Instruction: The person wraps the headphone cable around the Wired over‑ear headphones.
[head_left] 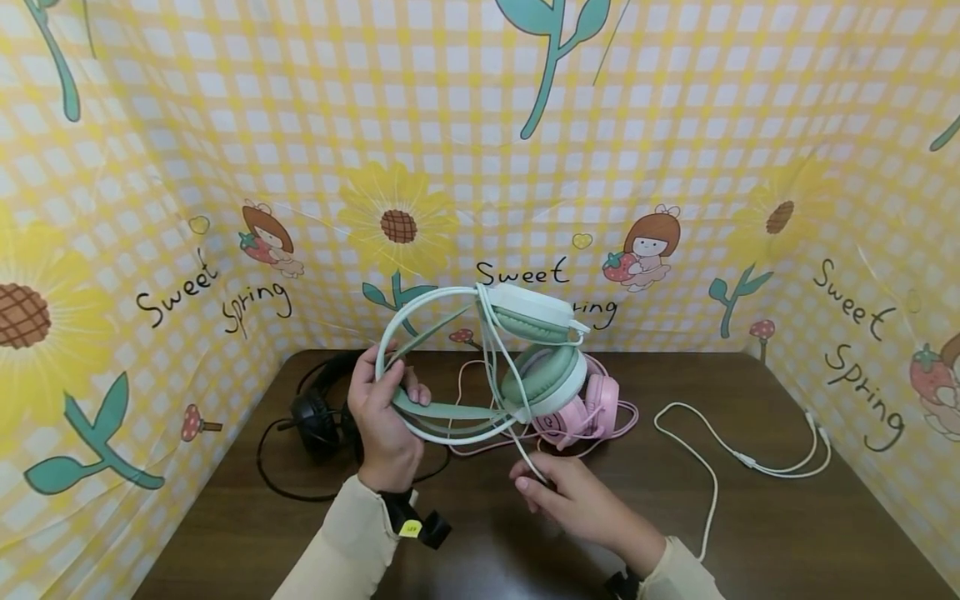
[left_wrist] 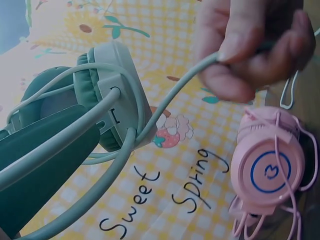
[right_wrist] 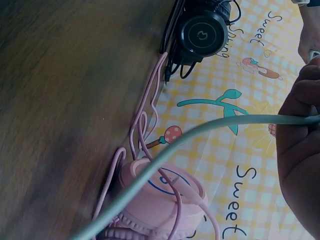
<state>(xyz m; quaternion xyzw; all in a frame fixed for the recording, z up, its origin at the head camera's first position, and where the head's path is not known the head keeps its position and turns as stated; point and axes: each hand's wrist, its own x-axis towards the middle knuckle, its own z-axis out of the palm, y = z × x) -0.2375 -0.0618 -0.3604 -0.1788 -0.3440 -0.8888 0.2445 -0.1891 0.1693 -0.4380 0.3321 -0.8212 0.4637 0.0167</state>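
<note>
- The left hand [head_left: 386, 412] grips the green headphones [head_left: 558, 390], up above the worktop [head_left: 810, 533].
- The right hand [head_left: 576, 502] pinches their cord [right_wrist: 220, 122] between thumb and fingers.
- Pink headphones [head_left: 603, 404] sit behind, on the worktop.
- Black headphones [head_left: 313, 421] lie on the left.
- A pale cord [head_left: 744, 459] lies on the right.

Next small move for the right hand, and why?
I'd probably draw the pale green cable gently snug with the right hand. That hand pinches the cable, the left hand grips the pale green headphones by the headband, and the cable loops strung by the ear cups look loose, one bowing out in the left wrist view.
</note>
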